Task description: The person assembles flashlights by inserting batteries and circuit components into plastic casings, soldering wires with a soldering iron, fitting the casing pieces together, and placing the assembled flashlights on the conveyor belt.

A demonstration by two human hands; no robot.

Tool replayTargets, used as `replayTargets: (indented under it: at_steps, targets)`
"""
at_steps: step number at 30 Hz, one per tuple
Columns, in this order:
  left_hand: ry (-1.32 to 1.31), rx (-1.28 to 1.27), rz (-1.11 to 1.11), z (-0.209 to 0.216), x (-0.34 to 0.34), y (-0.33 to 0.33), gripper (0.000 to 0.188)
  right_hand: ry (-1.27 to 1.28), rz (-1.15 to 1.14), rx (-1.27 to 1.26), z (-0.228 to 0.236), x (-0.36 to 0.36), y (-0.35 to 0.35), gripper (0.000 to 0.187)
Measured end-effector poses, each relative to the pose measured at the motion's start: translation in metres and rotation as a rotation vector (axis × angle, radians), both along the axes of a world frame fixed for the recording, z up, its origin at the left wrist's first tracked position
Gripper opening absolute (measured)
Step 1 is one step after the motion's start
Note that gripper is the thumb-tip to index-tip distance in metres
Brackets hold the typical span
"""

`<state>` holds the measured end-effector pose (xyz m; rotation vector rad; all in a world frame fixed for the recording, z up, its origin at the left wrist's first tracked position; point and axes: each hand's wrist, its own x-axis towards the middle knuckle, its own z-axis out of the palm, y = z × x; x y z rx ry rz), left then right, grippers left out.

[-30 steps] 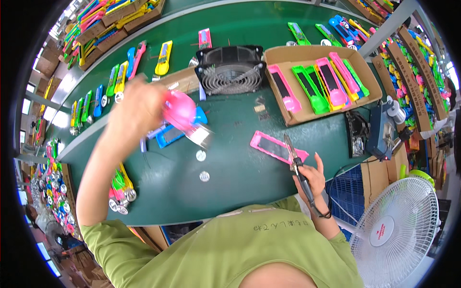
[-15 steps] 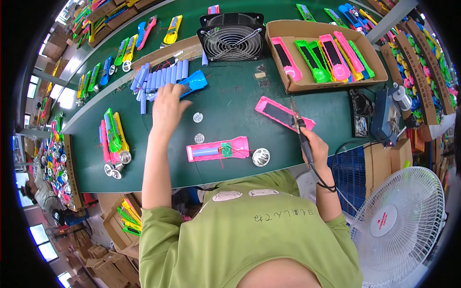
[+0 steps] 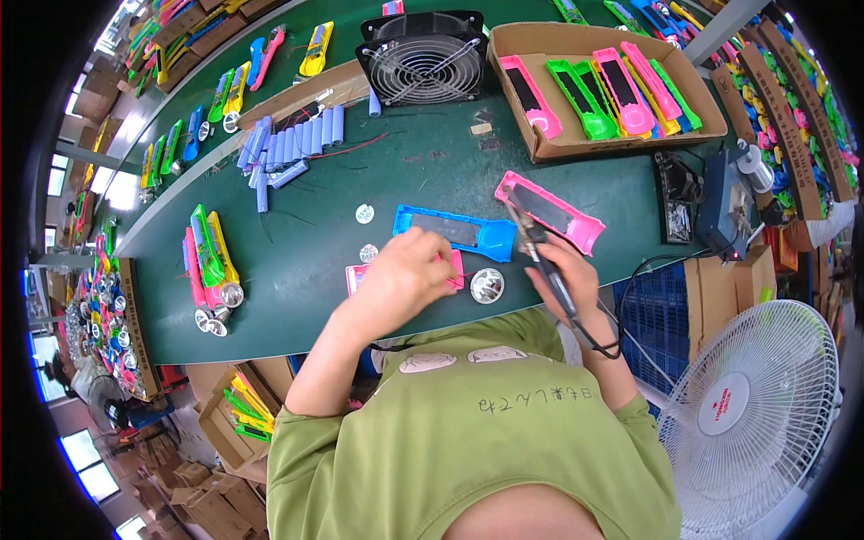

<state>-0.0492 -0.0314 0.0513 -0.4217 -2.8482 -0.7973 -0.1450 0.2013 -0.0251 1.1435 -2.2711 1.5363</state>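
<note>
My left hand (image 3: 402, 281) is over a pink flashlight housing (image 3: 355, 278) and hides most of it. Its fingers are curled together; whatever they pinch, if anything, is hidden. My right hand (image 3: 569, 281) grips a soldering iron (image 3: 551, 270), tip pointing up and left. Just beyond my left hand lies a blue housing half (image 3: 454, 231) with a dark strip inside. Another pink housing half (image 3: 551, 212) rests beyond the iron, whose tip overlaps it in view. A round silver reflector (image 3: 487, 285) sits between my hands. Two small white discs (image 3: 364, 214) are left of the blue half.
Blue-wrapped cylindrical batteries (image 3: 292, 144) with wires are heaped at the far left. A black fan (image 3: 423, 67) stands at the back, beside a cardboard box (image 3: 621, 148) of housings. A soldering station (image 3: 723, 211) is at right; assembled flashlights (image 3: 209, 256) lie at left.
My left hand has come from the batteries to the near pink housing. The blue half now lies mid-table. My right hand and iron shifted slightly left, and the far pink half has turned.
</note>
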Motion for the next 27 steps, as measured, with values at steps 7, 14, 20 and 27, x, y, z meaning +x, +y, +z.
replayTargets:
  at_steps: [7, 14, 20, 27]
  targets:
    - [0.195, -0.055, 0.051, -0.026, 0.023, 0.015, 0.016, 0.094, 0.321, 0.133, 0.002, -0.008, -0.032, 0.038]
    - [0.223, 1.26, 0.799, -0.036, 0.029, 0.005, 0.013, -0.251, 0.357, 0.151, -0.005, -0.003, -0.025, 0.044]
    - [0.133, 0.061, 0.477, -0.026, 0.023, -0.03, 0.008, 0.004, 0.426, 0.051, 0.009, 0.002, -0.024, 0.027]
    - [-0.167, -0.175, 0.219, -0.029, 0.007, -0.039, 0.004, -0.634, 0.105, -0.229, 0.008, 0.029, -0.043, 0.023]
